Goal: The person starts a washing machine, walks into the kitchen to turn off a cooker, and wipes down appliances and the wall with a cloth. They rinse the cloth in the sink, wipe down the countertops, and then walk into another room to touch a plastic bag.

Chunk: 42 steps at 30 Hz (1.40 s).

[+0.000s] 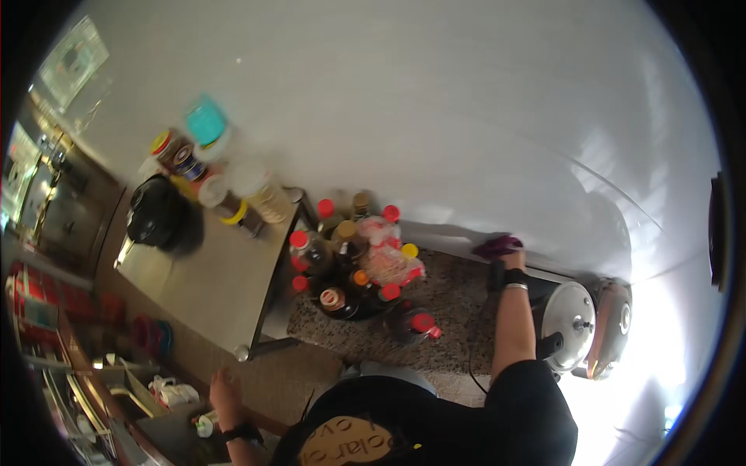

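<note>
My right hand point(513, 259) is closed on a bunched purple cloth point(496, 247). The cloth is against the pale wall, just above the back edge of the speckled stone counter point(458, 311). A dark band and a bracelet circle that wrist. On the lower left, my left hand point(226, 394) hangs over the floor with its fingers loosely curled and nothing visible in it. Between the hands, several sauce bottles point(339, 301) with red, yellow and orange caps crowd the counter, along with a plastic bag point(388, 260) of something pinkish.
A pressure cooker point(569, 326) and a brown rice cooker point(612, 330) stand right of my right arm. The metal table point(210, 287) at left holds jars point(260, 194), a black appliance point(155, 211) and a turquoise-topped container point(205, 120). Open drawers point(128, 392) lie at lower left.
</note>
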Each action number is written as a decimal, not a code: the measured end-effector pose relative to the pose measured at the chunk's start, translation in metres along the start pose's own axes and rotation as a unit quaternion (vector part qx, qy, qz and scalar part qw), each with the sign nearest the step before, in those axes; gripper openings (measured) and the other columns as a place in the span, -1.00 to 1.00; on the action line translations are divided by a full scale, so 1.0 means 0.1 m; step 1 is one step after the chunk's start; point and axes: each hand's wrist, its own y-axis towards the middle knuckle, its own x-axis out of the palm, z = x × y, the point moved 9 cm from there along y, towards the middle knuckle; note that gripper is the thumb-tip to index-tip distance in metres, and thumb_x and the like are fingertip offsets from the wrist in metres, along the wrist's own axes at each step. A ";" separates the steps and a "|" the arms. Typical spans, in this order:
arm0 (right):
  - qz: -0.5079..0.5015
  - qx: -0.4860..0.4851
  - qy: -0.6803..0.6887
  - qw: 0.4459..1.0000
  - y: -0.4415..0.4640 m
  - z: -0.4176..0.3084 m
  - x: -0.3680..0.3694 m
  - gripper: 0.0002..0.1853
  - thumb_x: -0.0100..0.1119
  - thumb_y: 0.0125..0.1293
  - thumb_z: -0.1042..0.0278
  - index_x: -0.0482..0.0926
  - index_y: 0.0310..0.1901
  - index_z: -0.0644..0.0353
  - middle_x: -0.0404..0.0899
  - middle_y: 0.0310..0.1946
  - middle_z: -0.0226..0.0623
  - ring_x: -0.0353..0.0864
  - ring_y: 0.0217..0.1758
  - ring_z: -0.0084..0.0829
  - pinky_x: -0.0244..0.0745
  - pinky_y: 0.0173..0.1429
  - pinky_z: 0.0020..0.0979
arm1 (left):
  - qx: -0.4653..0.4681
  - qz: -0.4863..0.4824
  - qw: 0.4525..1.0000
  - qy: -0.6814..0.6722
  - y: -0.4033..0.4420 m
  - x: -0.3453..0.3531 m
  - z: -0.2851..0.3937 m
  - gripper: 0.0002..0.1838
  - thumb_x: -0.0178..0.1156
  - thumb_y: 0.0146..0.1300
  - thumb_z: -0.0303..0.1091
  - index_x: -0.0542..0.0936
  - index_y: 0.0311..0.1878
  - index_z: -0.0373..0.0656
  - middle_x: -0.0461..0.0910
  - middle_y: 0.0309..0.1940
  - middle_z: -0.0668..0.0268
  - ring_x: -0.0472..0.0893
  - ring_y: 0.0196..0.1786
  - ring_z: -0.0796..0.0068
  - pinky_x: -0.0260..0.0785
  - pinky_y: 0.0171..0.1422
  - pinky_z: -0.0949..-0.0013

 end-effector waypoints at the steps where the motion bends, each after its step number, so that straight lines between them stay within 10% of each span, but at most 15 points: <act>1: 0.040 -0.016 -0.048 0.998 -0.09 -0.08 -0.25 -0.70 0.15 0.16 0.08 0.62 -0.17 0.06 0.65 -0.20 -0.21 0.62 -0.10 -0.21 0.50 -0.07 -0.25 | 0.001 -0.006 1.000 -0.012 0.01 0.04 0.01 -0.63 0.21 0.05 -0.31 0.53 -0.01 -0.07 0.57 -0.12 0.13 0.58 -0.07 0.06 0.44 -0.04 0.08; 4: 0.209 -0.055 -0.166 0.962 -0.36 -0.68 -1.15 -0.62 0.22 0.06 0.29 0.57 -0.05 0.22 0.61 -0.14 -0.02 0.58 -0.04 -0.10 0.46 0.05 -0.23 | -0.008 -0.022 0.999 -0.032 0.07 0.01 0.16 -0.61 0.22 0.08 -0.27 0.52 0.02 -0.07 0.55 -0.05 0.14 0.58 -0.05 0.06 0.45 -0.01 0.08; 7: 0.181 -0.055 0.180 0.965 -0.43 -1.18 -1.88 -0.46 0.09 0.03 0.45 0.44 0.14 0.36 0.53 0.02 0.04 0.53 0.06 -0.05 0.38 0.20 -0.17 | 0.009 -0.016 0.999 -0.047 0.11 -0.12 0.35 -0.65 0.17 0.13 -0.27 0.51 0.02 -0.06 0.55 -0.07 0.18 0.59 -0.06 0.08 0.48 -0.05 0.09; 10: 0.242 -0.017 0.017 0.970 -0.11 -0.89 -2.12 -0.43 0.01 0.12 0.44 0.35 0.23 0.37 0.46 0.13 -0.06 0.45 0.18 -0.23 0.29 0.31 -0.24 | 0.012 -0.017 0.998 -0.054 0.14 -0.01 0.34 -0.69 0.12 0.13 -0.33 0.51 -0.02 -0.10 0.55 -0.11 0.13 0.62 -0.12 0.07 0.50 -0.10 0.09; 13: 0.256 -0.145 0.181 0.939 -0.47 -2.51 -1.96 -0.43 0.00 0.12 0.45 0.33 0.24 0.37 0.45 0.15 -0.07 0.44 0.19 -0.23 0.28 0.31 -0.24 | 0.006 -0.024 0.998 -0.050 0.00 0.03 0.24 -0.64 0.16 0.14 -0.28 0.49 0.03 -0.07 0.54 -0.10 0.16 0.61 -0.12 0.07 0.49 -0.09 0.10; 19: 0.038 -0.308 0.460 0.832 -1.32 -4.76 -1.40 -0.42 -0.02 0.13 0.47 0.30 0.26 0.36 0.43 0.17 -0.08 0.42 0.21 -0.25 0.27 0.32 -0.24 | -0.042 0.025 0.994 -0.097 -0.47 0.03 -0.34 -0.69 0.15 0.12 -0.31 0.47 -0.05 -0.14 0.53 -0.19 0.13 0.63 -0.19 0.07 0.51 -0.17 0.11; 25: -0.297 -0.357 0.681 0.566 -2.90 -6.50 -1.21 -0.41 -0.04 0.14 0.50 0.27 0.28 0.35 0.41 0.19 -0.10 0.40 0.24 -0.26 0.26 0.32 -0.24 | -0.095 0.076 0.972 -0.203 -0.96 -0.10 -1.16 -0.66 0.18 0.17 -0.22 0.47 0.01 -0.09 0.53 -0.18 0.16 0.61 -0.13 0.08 0.50 -0.13 0.12; 31: -0.582 -0.255 0.616 0.465 -4.81 -8.57 -0.50 -0.36 -0.09 0.10 0.57 0.24 0.31 0.34 0.42 0.16 -0.18 0.41 0.21 -0.33 0.28 0.30 -0.29 | -0.147 0.230 0.883 -0.381 -1.73 -0.80 -2.41 -0.67 0.23 0.18 -0.27 0.51 0.01 -0.11 0.52 -0.25 0.22 0.60 -0.23 0.27 0.47 -0.17 0.26; 35: -0.695 -0.384 0.464 0.394 -6.23 -9.72 0.21 -0.39 -0.03 0.10 0.61 0.25 0.28 0.37 0.46 0.07 -0.26 0.43 0.16 -0.40 0.29 0.28 -0.36 | -0.240 0.275 0.869 -0.334 -2.45 -0.90 -3.22 -0.67 0.22 0.19 -0.28 0.52 0.01 -0.12 0.53 -0.26 0.23 0.59 -0.24 0.28 0.46 -0.18 0.29; 42: -0.443 -0.781 0.304 0.318 -8.28 -11.17 1.15 -0.34 0.14 0.18 0.48 0.23 0.35 0.12 0.14 0.33 0.12 0.18 0.38 -0.02 0.14 0.41 -0.21 | -0.418 0.314 0.796 -0.306 -3.79 -0.82 -3.73 -0.69 0.25 0.18 -0.35 0.52 0.00 -0.14 0.55 -0.20 0.18 0.65 -0.19 0.28 0.53 -0.13 0.29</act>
